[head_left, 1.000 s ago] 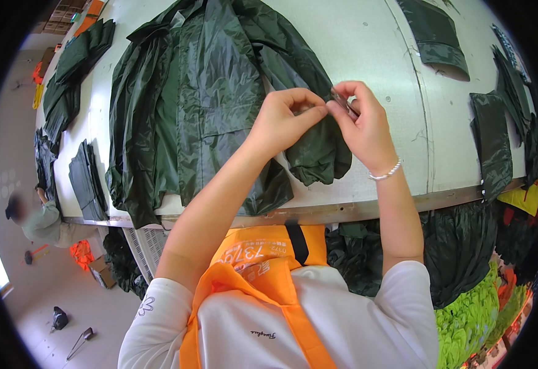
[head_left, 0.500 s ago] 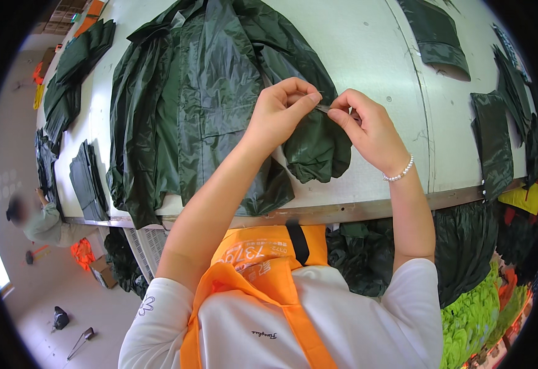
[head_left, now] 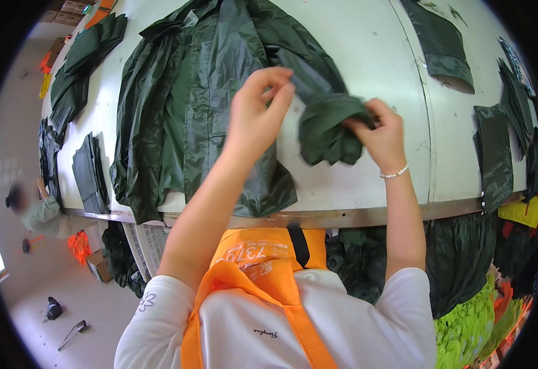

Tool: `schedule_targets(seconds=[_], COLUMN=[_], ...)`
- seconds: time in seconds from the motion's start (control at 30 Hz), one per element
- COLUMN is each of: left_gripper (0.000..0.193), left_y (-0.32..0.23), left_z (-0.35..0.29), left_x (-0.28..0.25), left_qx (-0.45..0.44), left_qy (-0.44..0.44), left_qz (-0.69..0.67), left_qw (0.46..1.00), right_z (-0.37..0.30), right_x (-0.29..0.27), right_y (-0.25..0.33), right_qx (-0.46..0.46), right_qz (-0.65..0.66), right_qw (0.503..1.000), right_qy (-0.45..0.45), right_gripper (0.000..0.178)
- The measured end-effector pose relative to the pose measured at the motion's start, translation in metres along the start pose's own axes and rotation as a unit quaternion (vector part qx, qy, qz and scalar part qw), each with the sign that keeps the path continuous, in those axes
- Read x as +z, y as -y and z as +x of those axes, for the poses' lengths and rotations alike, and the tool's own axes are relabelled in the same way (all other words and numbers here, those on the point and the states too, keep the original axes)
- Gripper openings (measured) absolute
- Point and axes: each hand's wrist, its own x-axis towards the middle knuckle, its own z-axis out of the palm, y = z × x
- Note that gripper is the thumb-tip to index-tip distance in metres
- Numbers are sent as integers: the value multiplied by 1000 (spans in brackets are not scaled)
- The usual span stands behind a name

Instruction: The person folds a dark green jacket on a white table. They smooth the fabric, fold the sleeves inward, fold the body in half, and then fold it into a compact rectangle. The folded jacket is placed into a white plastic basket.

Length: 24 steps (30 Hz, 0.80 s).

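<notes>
A dark green, shiny jacket [head_left: 207, 92] lies spread on the pale table, its collar away from me and its hem toward the near edge. My right hand [head_left: 382, 132] grips the cuff end of its right-hand sleeve [head_left: 333, 129], raised and bunched so the opening faces me. Over the jacket's front, my left hand [head_left: 259, 111] is off the cloth, thumb and fingers curled toward each other. Motion smears its fingertips, and whatever they may pinch is too small to make out.
Folded dark green pieces [head_left: 90, 172] lie at the table's left, with others [head_left: 493, 154] at the right. Below the metal table edge [head_left: 367, 216] hang dark garments [head_left: 459, 258] and bright green cloth [head_left: 465, 320]. Another person [head_left: 41, 209] is at far left.
My hands were close together at the sleeve; now they are apart. The left moved up and left. The right took hold of the sleeve end and lifted it, turning its opening toward me.
</notes>
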Motion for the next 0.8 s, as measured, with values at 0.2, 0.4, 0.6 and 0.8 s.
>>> schedule_targets(seconds=[0.2,0.4,0.6,0.8], left_gripper=[41,67,89,55], left_y=[17,51,11,26], left_z=[-46,2,-9,13], left_x=[-27,5,47,28], left_qx=[-179,-224,-75,-221], left_qy=[437,288,155,175], left_qz=[231,-212,8,-136], left_qw=[850,907,985,950], right_z=[8,4,-7,-16], right_x=[-2,26,33,30], right_y=[-21,-8,-35,32], right_qx=[-1,18,13,162], right_qz=[-8,12,11,547], right_qw=[972,980,990,820], right_qy=[-233,-196,-140,-36], right_gripper=[19,37,26,40])
